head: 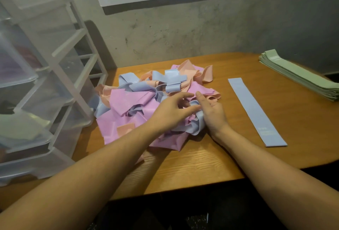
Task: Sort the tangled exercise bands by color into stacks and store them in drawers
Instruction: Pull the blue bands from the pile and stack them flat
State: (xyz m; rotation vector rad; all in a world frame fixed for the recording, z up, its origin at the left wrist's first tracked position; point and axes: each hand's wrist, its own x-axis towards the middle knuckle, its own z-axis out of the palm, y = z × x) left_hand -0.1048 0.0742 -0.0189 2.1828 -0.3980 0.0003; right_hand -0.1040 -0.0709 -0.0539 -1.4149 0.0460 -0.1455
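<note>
Wooden table point(211, 165): both hands' fingers grip one blue band point(197, 119) in the tangle; one flat blue band point(256, 112) beside.

Left hand point(169, 109), right hand point(211, 113): bare, no gloves. Forearms bare, sleeveless as far as view reaches; apparently no jewellery.

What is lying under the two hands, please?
Both the left hand and right hand rest on the tangled pile of bands, touching a blue band. What lies deeper is covered.
</note>
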